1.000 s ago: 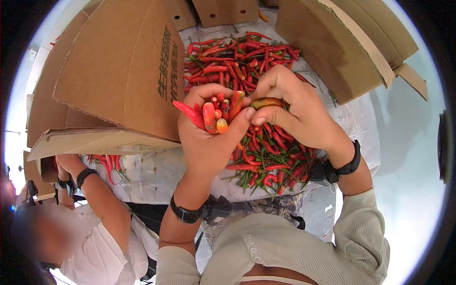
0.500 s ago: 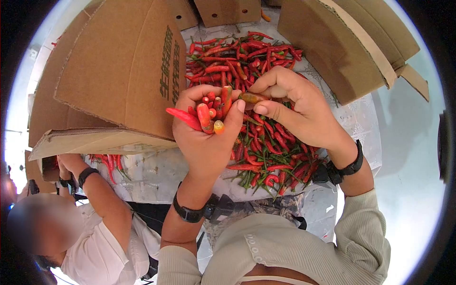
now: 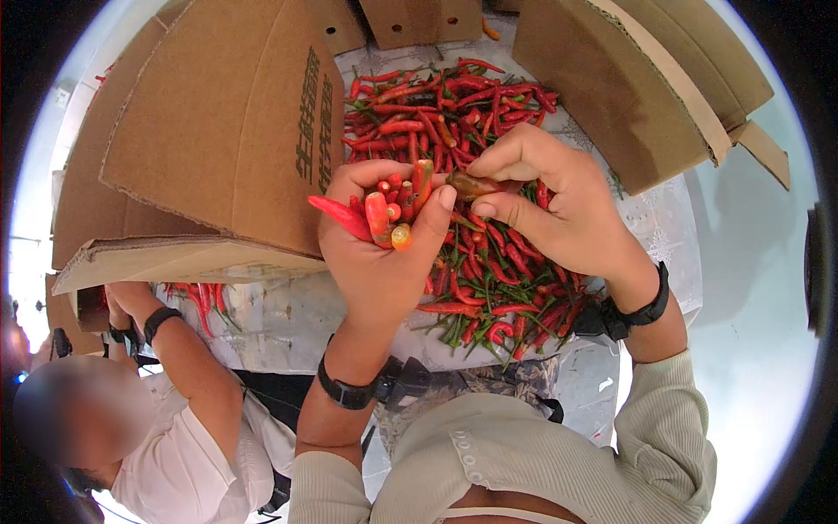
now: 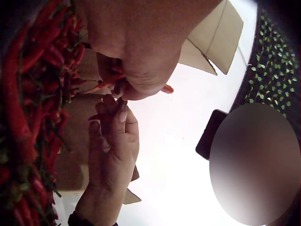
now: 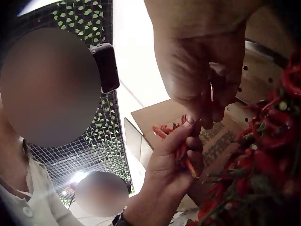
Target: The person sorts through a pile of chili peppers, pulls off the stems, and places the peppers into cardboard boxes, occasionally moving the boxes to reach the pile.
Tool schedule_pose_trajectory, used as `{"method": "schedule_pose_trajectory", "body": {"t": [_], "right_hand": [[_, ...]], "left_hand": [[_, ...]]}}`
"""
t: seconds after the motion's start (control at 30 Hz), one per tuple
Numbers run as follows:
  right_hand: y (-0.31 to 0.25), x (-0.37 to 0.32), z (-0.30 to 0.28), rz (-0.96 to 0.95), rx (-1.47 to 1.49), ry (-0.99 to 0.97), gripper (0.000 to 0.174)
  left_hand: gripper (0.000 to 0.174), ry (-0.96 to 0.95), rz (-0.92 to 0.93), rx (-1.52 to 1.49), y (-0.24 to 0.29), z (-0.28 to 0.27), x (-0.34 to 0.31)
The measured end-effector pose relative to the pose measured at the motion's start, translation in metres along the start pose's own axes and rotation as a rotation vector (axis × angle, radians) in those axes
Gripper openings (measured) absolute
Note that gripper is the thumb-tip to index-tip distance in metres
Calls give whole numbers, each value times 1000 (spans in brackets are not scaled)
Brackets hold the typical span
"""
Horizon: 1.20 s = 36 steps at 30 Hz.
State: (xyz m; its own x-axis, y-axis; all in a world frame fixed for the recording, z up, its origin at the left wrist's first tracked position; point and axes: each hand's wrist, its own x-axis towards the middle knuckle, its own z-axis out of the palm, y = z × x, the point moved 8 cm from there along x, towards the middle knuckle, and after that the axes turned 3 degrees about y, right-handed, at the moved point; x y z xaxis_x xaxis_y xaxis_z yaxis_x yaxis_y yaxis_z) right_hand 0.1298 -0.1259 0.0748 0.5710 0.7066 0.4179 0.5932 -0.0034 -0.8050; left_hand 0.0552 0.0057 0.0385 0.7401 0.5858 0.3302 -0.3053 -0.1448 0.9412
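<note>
In the head view the left hand (image 3: 377,253) holds a bunch of red chilies (image 3: 378,214) in its curled fingers, their blunt ends up. Close beside it, the right hand (image 3: 559,205) pinches a brownish-green chili (image 3: 474,185) between thumb and fingers. That chili's left end meets the left thumb and fingertips. Under and behind both hands lies a heap of red chilies (image 3: 410,96) with green stems. In the right wrist view, chilies poke out of the left hand (image 5: 164,174), with the right hand (image 5: 200,70) above it.
A large cardboard box (image 3: 209,113) stands to the left, another box (image 3: 620,96) to the right, and smaller boxes (image 3: 415,22) at the back. At the lower left another person (image 3: 188,428) has their arms near more chilies (image 3: 202,301).
Both hands have shifted slightly left, and the brownish-green chili has come left with the right hand. The bunch remains in the left hand.
</note>
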Motion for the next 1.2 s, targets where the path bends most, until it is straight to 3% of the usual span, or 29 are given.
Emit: {"method": "schedule_pose_trajectory", "body": {"t": [0.37, 0.57, 0.67, 0.77, 0.9, 1.1, 1.2], "right_hand": [[-11, 0, 5, -207, -266, -75, 19], [2, 0, 8, -33, -37, -133, 18], [21, -3, 17, 171, 438, -110, 16], [30, -4, 20, 311, 607, -192, 22], [29, -3, 19, 296, 597, -130, 18], [23, -3, 17, 275, 563, -109, 17], [23, -5, 18, 239, 556, -100, 16]], "left_hand": [[28, 14, 101, 90, 0, -1, 1], [33, 3, 49, -25, 1, -1, 2], [34, 0, -82, -155, -8, -1, 2], [34, 8, -130, -226, -13, -1, 1], [35, 7, -101, -146, -11, -3, 2], [29, 12, 157, 146, 10, -3, 0], [28, 37, 210, 135, 12, -3, -2]]}}
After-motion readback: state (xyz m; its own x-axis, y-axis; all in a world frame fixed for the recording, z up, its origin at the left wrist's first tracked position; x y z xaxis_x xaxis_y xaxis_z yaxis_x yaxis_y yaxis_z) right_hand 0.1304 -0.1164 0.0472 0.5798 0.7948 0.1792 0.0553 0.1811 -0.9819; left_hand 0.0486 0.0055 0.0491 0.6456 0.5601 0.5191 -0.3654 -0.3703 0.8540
